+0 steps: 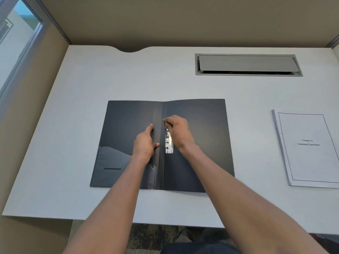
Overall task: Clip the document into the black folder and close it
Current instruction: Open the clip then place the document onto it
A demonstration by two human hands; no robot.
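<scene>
The black folder (pixel 201 125) lies open and flat in the middle of the white desk (pixel 128 74). A metal clip (pixel 169 143) runs along the right side of its spine. My right hand (pixel 178 132) is over the clip's upper end, fingers pinched on its lever. My left hand (pixel 145 143) presses flat on the left cover just beside the spine, fingers apart. The document (pixel 310 149), a white stapled stack with a framed title page, lies on the desk to the right, apart from the folder.
A grey cable hatch (pixel 247 65) is set into the desk at the back right. Beige partition walls (pixel 183 21) enclose the desk at the back and left. A pocket (pixel 113 167) sits on the folder's left inner cover.
</scene>
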